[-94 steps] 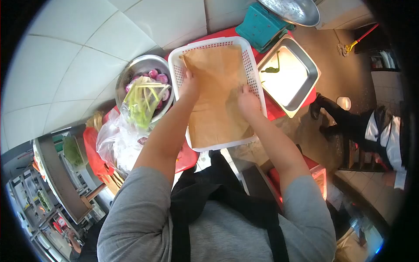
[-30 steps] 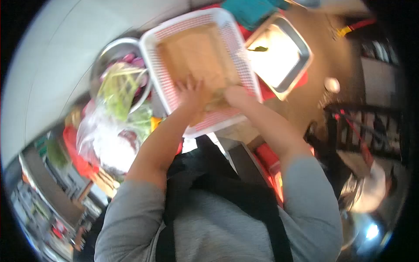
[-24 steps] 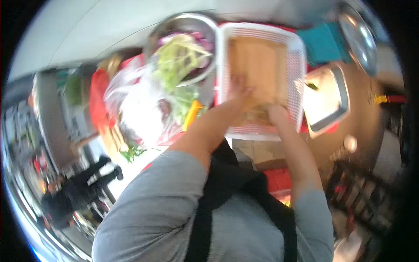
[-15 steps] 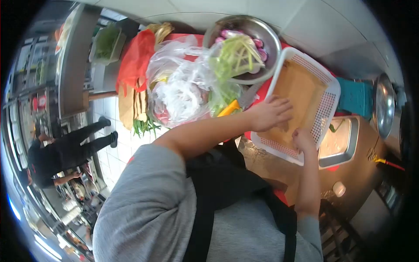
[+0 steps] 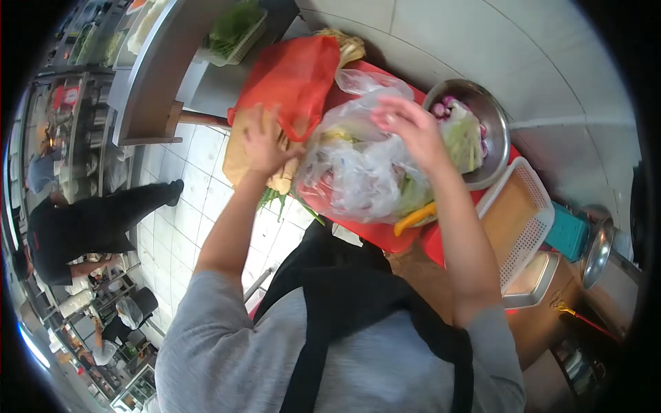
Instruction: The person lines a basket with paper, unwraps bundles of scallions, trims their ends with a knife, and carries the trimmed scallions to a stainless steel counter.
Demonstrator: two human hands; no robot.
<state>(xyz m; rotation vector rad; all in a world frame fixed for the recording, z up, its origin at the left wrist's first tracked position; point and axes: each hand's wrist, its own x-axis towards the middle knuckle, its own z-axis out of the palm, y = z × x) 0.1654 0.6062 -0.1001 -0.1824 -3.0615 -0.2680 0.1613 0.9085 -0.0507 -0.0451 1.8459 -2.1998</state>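
Observation:
My left hand (image 5: 265,143), fingers spread, is over a brown paper-like piece (image 5: 237,151) beside a red plastic bag (image 5: 292,72). Pale root-like pieces (image 5: 282,180) and green stalks (image 5: 274,198) lie just below it. Above a heap of clear plastic bags (image 5: 365,175) is my right hand (image 5: 412,127), its fingers loosely bent and apart with nothing visible in them. What the bags contain is mostly hidden. To the right, a steel bowl (image 5: 501,131) holds purple onion-like pieces (image 5: 447,108) and a bag of pale green stalks (image 5: 463,141).
A white perforated basket (image 5: 533,196) with a brown bottom stands at right, near a steel tray (image 5: 537,292) and a teal box (image 5: 568,234). A yellow handle (image 5: 415,218) lies by the bags. Two people work at the left, one in black clothing (image 5: 82,227).
Both hands have left the white basket and moved left, the left one to the red bag, the right one above the clear bags. The view has turned left.

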